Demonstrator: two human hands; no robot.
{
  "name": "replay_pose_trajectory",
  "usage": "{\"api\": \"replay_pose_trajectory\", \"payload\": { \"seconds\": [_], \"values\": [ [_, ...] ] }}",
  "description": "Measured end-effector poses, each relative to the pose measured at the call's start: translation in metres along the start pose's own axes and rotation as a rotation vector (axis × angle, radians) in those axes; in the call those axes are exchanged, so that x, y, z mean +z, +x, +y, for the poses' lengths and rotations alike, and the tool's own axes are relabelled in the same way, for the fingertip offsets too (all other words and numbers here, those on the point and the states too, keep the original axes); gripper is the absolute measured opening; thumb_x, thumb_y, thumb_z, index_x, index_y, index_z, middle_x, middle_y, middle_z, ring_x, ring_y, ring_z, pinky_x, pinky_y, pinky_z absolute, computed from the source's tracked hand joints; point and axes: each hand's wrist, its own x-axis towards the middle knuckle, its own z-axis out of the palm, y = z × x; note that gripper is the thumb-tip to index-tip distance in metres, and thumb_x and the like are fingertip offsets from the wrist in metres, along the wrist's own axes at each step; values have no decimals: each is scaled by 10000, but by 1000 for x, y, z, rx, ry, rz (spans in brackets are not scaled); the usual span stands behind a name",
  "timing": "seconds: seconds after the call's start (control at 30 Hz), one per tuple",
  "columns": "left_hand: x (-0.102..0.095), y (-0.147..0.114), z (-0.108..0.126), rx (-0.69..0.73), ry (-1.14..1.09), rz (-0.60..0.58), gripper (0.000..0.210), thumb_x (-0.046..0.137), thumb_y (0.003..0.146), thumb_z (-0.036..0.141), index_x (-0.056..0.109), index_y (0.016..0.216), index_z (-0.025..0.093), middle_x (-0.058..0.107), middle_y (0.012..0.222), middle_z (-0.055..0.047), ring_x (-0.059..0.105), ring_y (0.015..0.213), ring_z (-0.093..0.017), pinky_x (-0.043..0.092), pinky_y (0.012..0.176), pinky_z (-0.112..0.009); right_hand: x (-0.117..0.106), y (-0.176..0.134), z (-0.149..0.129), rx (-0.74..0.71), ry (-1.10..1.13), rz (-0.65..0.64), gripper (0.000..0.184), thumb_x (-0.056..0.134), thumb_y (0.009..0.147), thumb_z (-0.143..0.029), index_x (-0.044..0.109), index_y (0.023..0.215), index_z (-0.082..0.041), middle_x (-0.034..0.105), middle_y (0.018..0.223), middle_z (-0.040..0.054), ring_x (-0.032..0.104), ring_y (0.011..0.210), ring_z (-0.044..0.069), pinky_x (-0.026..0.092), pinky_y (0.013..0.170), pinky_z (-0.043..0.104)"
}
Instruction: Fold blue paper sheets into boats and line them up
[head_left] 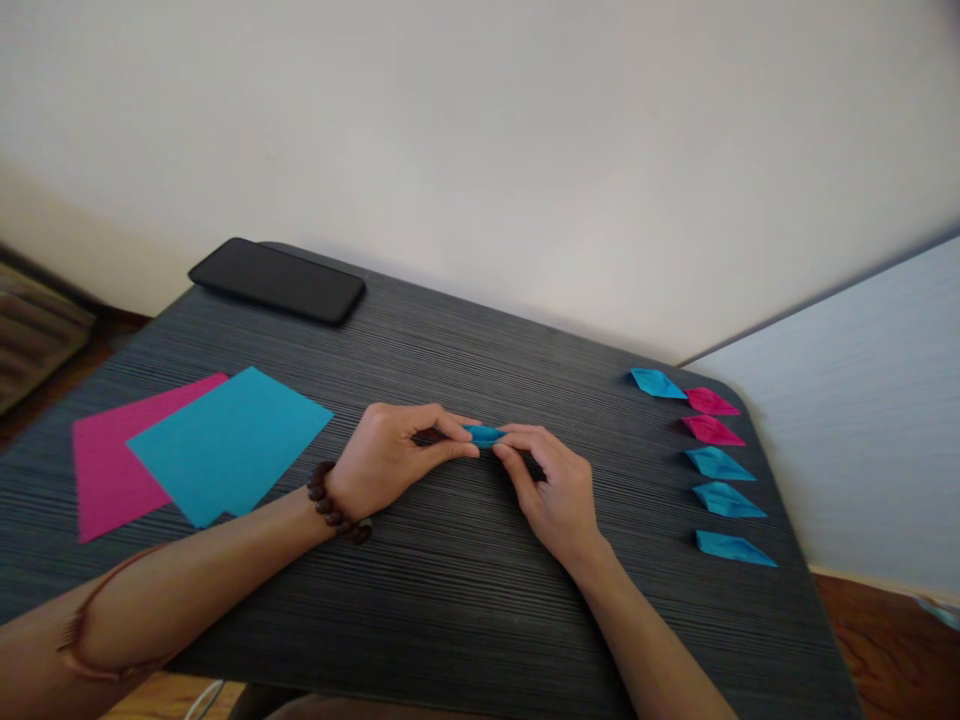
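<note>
Between my two hands, above the middle of the dark table point(420, 620), is a small folded piece of blue paper point(485, 436). My left hand point(397, 450) pinches its left end between thumb and fingers. The thumb and fingers of my right hand point(551, 485) are closed on the right end. Fingertips cover both ends, so only the middle of the paper shows. A beaded bracelet point(330, 500) is on my left wrist.
To the left, a blue paper sheet point(232, 440) overlaps a pink sheet point(112, 460). A black phone-like slab point(277, 280) lies at the back left. Several folded blue papers point(718, 463) and two folded pink papers point(712, 430) line the right edge. A wall point(480, 150) stands behind.
</note>
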Motion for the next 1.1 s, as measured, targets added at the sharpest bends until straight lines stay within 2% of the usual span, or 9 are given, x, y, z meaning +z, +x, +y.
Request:
{"api": "replay_pose_trajectory", "payload": {
  "seconds": [0.23,0.4,0.6,0.8,0.93,1.1],
  "values": [
    [-3,2,2,-5,169,25,195,702,704,393,678,736,203,729,797,27,676,714,-135,515,675,-200,-1,0,1,80,50,28,76,555,845,-229,629,854,-222,691,906,12,653,822,143,526,765,277],
    [-6,4,-1,60,260,-48,211,668,736,413,658,747,202,706,716,37,643,632,-117,472,604,-193,-3,-2,4,155,61,23,70,569,832,-267,619,840,-219,694,888,10,660,784,147,525,749,280],
    [-8,5,-9,246,276,-169,141,593,824,312,656,842,188,683,841,-2,627,784,-130,464,760,-219,-6,0,6,128,43,-20,65,523,859,-232,580,878,-209,669,926,26,631,836,144,498,774,277],
    [-9,6,-11,337,341,-213,172,508,879,279,639,880,167,642,861,-36,587,825,-150,459,793,-255,-7,3,8,9,3,-94,83,565,837,-244,595,910,-216,644,944,37,608,892,160,492,817,307],
    [-10,7,-13,347,351,-198,180,493,885,274,650,899,188,645,901,-33,588,847,-155,459,812,-267,-6,2,8,-22,-21,-87,102,545,851,-225,637,895,-227,635,965,41,606,910,158,502,828,315],
    [-9,8,-14,279,287,-225,161,512,873,274,652,896,200,656,916,-19,598,869,-149,455,824,-257,-4,0,7,-8,-26,-81,122,537,855,-208,653,892,-223,650,969,44,605,919,159,496,844,322]
  ]
}}
